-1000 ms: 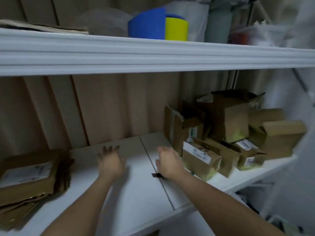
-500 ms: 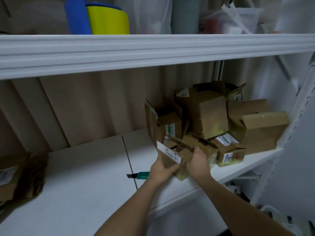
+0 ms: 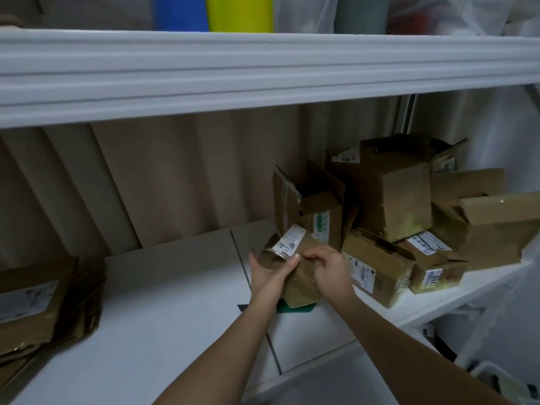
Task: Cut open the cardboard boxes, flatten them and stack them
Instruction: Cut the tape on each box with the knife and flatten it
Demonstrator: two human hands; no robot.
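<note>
A small brown cardboard box (image 3: 295, 252) with a white label is lifted a little above the white shelf (image 3: 163, 325), tilted. My left hand (image 3: 267, 273) grips its left side, thumb over the top edge. My right hand (image 3: 330, 270) grips its right side with curled fingers. Under the box lies a green-handled cutter (image 3: 295, 308), mostly hidden. A heap of several unopened and half-open boxes (image 3: 391, 206) fills the shelf's right end. A stack of flattened cardboard (image 3: 41, 305) lies at the left end.
An upper white shelf (image 3: 263, 71) runs overhead, carrying blue and yellow rolls (image 3: 213, 13) and plastic bags. A beige curtain (image 3: 163, 182) hangs behind the lower shelf. The shelf's front edge is near my forearms.
My hands left the bare shelf and the cutter, reached right to the heap, took hold of the small box and drew it left over the cutter. The view turned right.
</note>
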